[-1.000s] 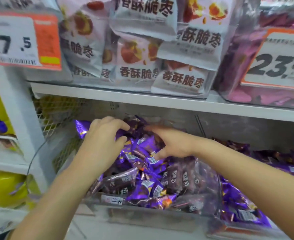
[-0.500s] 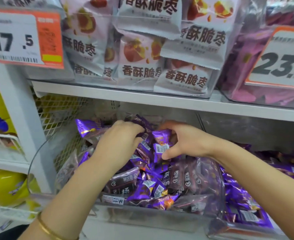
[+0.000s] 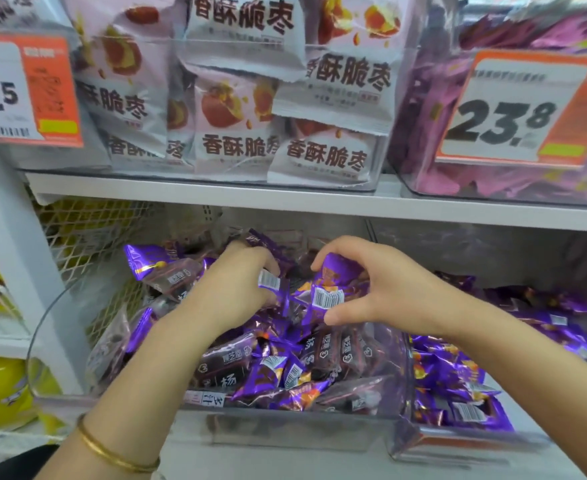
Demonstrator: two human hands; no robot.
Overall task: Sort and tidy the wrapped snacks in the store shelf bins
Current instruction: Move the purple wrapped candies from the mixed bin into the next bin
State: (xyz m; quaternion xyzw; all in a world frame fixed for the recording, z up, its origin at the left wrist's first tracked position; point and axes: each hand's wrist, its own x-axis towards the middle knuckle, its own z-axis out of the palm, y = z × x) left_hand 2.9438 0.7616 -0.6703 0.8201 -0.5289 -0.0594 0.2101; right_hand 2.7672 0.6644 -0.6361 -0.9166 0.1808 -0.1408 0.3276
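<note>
While left hand (image 3: 240,289) pinches barcode-labelled wrapper, right hand (image 3: 382,289) clamps purple snack (image 3: 333,271) above clear bin (image 3: 285,431); shelf edge (image 3: 319,202) close overhead.

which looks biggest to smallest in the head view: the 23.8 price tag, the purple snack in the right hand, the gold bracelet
1. 23.8 price tag, clearly largest.
2. Purple snack in the right hand.
3. Gold bracelet, thin; its nearness makes 2 and 3 unsure.
</note>
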